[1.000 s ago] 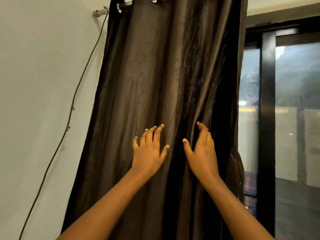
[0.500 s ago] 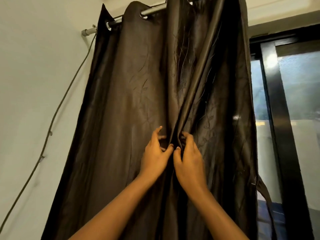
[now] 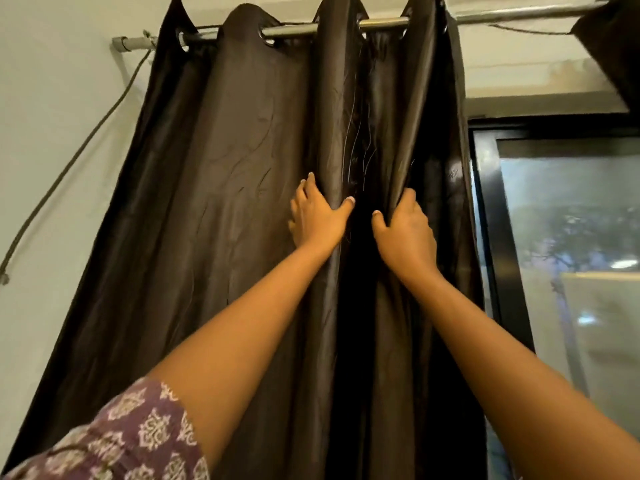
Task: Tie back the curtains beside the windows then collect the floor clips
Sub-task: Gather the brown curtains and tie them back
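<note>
A dark brown curtain [image 3: 221, 209] hangs by metal eyelets from a silver rod [image 3: 381, 22] near the top of the view, and it fills most of the middle of the picture in long vertical folds. It sits just beside a window [image 3: 571, 254] with a black frame, which shows on the right with blurred trees and lights behind the glass.

Both arms reach up toward the cloth at about the same height. The left hand [image 3: 317, 216] grips one fold of the curtain: the fingers lie on the left side of the fold and the thumb wraps round it from the right, so the fold is pinched between them. The right hand [image 3: 405, 233] grips the next fold over, with its fingers curled into the cloth and out of sight behind it, and the thumb pressing on the near side. A deep, dark gap in the curtain runs down between the two hands, which are near each other but not touching.

A purple sleeve [image 3: 138, 441] with a pale printed pattern covers the left upper arm at the bottom left. On the pale wall [image 3: 52, 133] to the left, a thin cord [image 3: 69, 164] slants down from the end of the rod. Another piece of dark cloth [image 3: 613, 46] shows in the top right corner.
</note>
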